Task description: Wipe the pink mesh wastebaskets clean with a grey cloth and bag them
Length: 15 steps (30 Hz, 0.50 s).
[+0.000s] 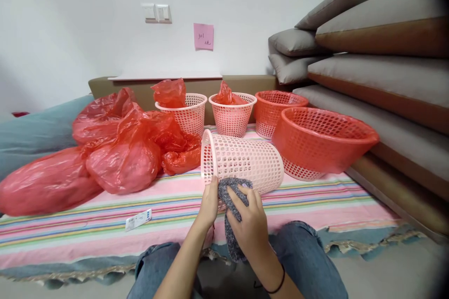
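A pale pink perforated plastic basket (256, 161) lies on its side in front of me, its mouth turned to the left. My left hand (209, 203) grips its rim near the bottom, the thumb on the outside and the other fingers hidden. My right hand (249, 222) presses a grey speckled cloth (233, 238) against the basket's side, close to the rim. Part of the cloth hangs below the hand.
Two pink baskets (233, 119) holding red plastic bags stand behind. On the right are two baskets covered in red plastic (312, 145), beside stacked grey-brown cushions (382, 70). Filled red bags (122, 163) lie left. A white label (138, 219) rests on the striped cloth (168, 203).
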Available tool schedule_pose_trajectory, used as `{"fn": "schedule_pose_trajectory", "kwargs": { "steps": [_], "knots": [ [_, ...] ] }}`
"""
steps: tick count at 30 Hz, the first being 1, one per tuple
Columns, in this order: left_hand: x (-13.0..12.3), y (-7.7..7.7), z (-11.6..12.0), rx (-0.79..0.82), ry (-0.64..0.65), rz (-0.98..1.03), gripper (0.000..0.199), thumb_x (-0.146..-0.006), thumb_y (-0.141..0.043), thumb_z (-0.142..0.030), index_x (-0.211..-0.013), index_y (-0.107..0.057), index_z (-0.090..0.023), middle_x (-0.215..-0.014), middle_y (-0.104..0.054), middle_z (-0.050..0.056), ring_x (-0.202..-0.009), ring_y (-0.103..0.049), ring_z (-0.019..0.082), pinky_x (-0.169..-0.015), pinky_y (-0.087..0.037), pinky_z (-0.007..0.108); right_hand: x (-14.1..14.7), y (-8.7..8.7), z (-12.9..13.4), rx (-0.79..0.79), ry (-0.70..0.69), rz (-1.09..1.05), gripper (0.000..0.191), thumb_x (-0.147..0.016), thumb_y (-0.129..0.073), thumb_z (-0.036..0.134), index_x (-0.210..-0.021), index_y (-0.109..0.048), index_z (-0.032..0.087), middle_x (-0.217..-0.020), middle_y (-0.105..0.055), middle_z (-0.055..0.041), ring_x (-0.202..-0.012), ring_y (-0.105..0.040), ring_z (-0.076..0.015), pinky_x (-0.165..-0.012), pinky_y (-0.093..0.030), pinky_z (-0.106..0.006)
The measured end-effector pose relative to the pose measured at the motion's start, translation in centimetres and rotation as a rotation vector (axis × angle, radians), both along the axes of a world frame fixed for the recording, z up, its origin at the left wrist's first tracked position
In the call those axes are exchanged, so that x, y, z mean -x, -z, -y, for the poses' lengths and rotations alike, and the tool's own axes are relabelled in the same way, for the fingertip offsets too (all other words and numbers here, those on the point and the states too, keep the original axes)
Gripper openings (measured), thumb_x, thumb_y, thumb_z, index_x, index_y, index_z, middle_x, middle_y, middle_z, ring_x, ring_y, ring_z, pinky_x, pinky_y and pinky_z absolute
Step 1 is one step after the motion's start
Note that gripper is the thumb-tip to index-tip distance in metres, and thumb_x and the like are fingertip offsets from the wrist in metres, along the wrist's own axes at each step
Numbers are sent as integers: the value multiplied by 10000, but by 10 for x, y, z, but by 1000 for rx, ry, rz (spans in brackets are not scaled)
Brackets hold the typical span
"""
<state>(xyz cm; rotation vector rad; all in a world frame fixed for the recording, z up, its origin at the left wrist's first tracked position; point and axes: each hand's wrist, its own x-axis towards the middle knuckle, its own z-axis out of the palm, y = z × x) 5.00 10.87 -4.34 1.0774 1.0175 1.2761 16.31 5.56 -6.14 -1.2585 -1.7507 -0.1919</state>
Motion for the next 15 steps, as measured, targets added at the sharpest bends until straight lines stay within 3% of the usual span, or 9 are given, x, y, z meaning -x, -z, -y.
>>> {"fn": "schedule_pose_trajectory", "kwargs": {
  "steps": [3, 6, 11, 15],
  "knots": [
    [1, 0, -3, -36, -47, -24, 631, -797, -473, -746, -659, -632, -151, -564, -616, 18, -580, -573, 169, -579, -474, 280, -1, 0, 1, -16, -22, 22, 425, -858, -536, 167, -1273, -617, 214, -1154, -545, -124, -1037, -515, -275, -866, -511, -452],
    [0, -1, -5, -28, -47, -9, 651, -789, -483, -749, -778, -699, -135, -615, -675, 50, -654, -647, 216, -645, -521, 319, -5, -13, -11, -16, -40, 21, 422, -864, -541, 176, -1275, -623, 227, -1171, -558, -118, -1040, -519, -272, -883, -509, -448],
    [-2, 2, -6, -52, 43, 26, 721, -825, -436, -736, -1024, -718, -102, -808, -762, 116, -871, -709, 297, -822, -544, 411, -18, -42, -57, -48, 14, -84, 408, -867, -552, 199, -1265, -641, 218, -1182, -567, -119, -1101, -525, -275, -973, -474, -453],
    [1, -1, -10, -8, 60, -20, 769, -816, -410, -763, -1044, -726, -100, -928, -771, 146, -1007, -695, 331, -945, -503, 463, -34, -44, -89, -36, 66, -177, 389, -866, -544, 229, -1237, -661, 215, -1152, -581, -112, -1111, -539, -261, -996, -466, -433]
  ]
}}
